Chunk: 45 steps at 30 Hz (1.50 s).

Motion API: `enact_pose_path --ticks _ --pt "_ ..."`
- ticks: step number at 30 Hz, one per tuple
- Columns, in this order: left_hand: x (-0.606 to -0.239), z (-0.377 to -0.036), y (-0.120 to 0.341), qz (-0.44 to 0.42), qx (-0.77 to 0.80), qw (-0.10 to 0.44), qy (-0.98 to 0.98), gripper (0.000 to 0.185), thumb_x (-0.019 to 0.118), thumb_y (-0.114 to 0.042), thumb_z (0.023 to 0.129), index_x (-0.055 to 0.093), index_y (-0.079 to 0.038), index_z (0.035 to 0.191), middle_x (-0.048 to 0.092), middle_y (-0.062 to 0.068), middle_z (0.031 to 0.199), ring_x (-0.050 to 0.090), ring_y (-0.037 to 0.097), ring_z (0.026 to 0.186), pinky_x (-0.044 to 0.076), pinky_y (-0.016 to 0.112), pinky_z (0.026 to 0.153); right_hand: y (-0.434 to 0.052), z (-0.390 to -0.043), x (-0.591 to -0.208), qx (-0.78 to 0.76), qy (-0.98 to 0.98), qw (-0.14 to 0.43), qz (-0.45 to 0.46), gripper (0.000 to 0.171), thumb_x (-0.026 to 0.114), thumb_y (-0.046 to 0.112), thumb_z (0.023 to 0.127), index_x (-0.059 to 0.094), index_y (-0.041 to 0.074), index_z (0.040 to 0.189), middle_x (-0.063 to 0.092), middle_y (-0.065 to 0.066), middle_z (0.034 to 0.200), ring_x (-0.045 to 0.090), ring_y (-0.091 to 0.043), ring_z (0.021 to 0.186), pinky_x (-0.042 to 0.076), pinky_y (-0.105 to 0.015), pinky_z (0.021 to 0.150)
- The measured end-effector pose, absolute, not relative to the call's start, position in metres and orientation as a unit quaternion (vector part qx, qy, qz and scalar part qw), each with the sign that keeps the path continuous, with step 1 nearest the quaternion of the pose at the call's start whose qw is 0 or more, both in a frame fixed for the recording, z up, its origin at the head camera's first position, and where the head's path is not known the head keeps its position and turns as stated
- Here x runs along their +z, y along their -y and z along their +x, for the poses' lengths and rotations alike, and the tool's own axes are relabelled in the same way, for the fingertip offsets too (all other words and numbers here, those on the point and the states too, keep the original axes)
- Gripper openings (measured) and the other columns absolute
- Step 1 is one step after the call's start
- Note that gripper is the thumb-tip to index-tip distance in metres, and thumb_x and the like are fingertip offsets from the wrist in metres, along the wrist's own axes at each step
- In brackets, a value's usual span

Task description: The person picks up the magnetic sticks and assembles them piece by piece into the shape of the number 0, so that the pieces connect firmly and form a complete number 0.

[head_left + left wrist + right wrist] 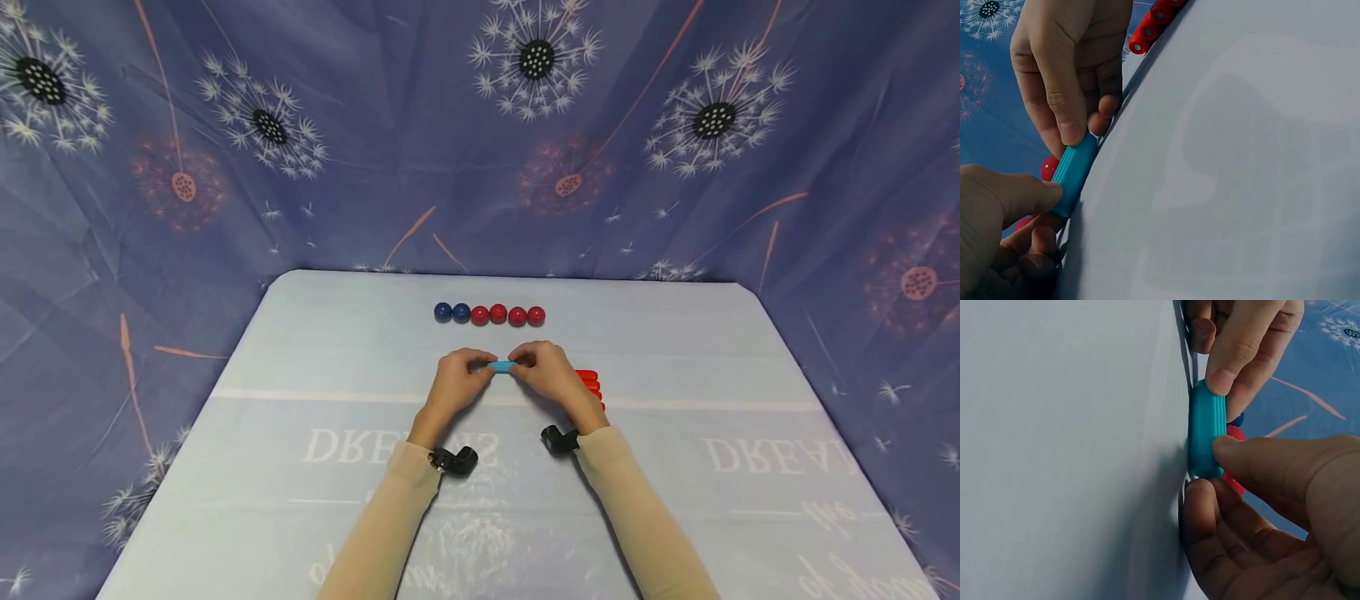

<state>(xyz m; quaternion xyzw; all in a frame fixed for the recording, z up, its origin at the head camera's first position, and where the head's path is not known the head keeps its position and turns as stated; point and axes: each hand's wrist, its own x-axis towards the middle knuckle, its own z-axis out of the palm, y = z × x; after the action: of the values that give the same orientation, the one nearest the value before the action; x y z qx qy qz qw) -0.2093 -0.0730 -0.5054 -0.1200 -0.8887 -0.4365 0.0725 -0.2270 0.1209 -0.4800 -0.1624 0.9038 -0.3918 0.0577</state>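
A short teal ribbed bar lies on its side on the pale blue tabletop, held at both ends. My left hand pinches its left end between thumb and fingers, and my right hand pinches the right end. In the left wrist view the teal bar rests against the table, with my left hand at one end and my right hand at the other. The right wrist view shows the teal bar edge-on, my right hand below it and my left hand above.
Behind the hands stands a row of balls: two blue balls at the left and several red balls. Several red sticks lie stacked just right of my right hand. A dandelion-print cloth walls in the table.
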Motion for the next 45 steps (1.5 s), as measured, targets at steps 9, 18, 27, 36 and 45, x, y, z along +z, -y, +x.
enact_pose_path --ticks 9,18,27,36,45 --pt "-0.509 -0.206 0.074 -0.116 -0.445 0.078 0.885 0.017 0.074 -0.016 0.084 0.077 -0.013 0.101 0.072 0.002 0.089 0.051 0.010 0.065 0.043 0.024 0.059 -0.127 -0.227 -0.470 -0.394 -0.901 0.073 -0.165 0.022 0.070 0.015 0.088 0.071 0.007 0.108 0.071 -0.006 0.104 0.068 -0.021 0.091 0.055 -0.035 0.077" --pt "-0.508 -0.205 0.074 -0.105 -0.457 0.072 0.881 0.018 0.075 -0.014 0.083 0.077 -0.013 0.101 0.073 0.005 0.097 0.058 0.012 0.073 0.048 0.027 0.066 -0.141 -0.245 -0.443 -0.387 -0.906 0.048 -0.162 0.031 0.071 0.018 0.088 0.067 0.006 0.116 0.067 -0.013 0.117 0.066 -0.028 0.098 0.054 -0.041 0.082" --pt "-0.509 -0.207 0.074 -0.108 -0.456 0.068 0.881 0.017 0.074 -0.015 0.084 0.077 -0.014 0.101 0.073 0.004 0.097 0.055 0.011 0.071 0.046 0.026 0.066 -0.155 -0.263 -0.435 -0.385 -0.912 0.037 -0.137 0.038 0.070 0.021 0.088 0.062 0.006 0.123 0.063 -0.014 0.122 0.063 -0.032 0.103 0.052 -0.045 0.086" --pt "-0.508 -0.207 0.074 -0.110 -0.454 0.067 0.882 0.018 0.074 -0.015 0.084 0.077 -0.014 0.102 0.073 0.004 0.098 0.055 0.010 0.072 0.046 0.025 0.066 -0.164 -0.281 -0.446 -0.392 -0.913 0.031 -0.106 0.046 0.070 0.025 0.088 0.055 0.013 0.131 0.057 -0.019 0.128 0.061 -0.032 0.108 0.052 -0.046 0.085" --pt "-0.508 -0.208 0.074 -0.112 -0.456 0.072 0.880 0.018 0.075 -0.016 0.084 0.077 -0.014 0.102 0.074 0.004 0.096 0.053 0.010 0.069 0.044 0.024 0.063 -0.162 -0.293 -0.455 -0.409 -0.907 0.034 -0.095 0.047 0.069 0.023 0.089 0.054 0.009 0.132 0.059 -0.023 0.127 0.061 -0.038 0.109 0.052 -0.048 0.087"
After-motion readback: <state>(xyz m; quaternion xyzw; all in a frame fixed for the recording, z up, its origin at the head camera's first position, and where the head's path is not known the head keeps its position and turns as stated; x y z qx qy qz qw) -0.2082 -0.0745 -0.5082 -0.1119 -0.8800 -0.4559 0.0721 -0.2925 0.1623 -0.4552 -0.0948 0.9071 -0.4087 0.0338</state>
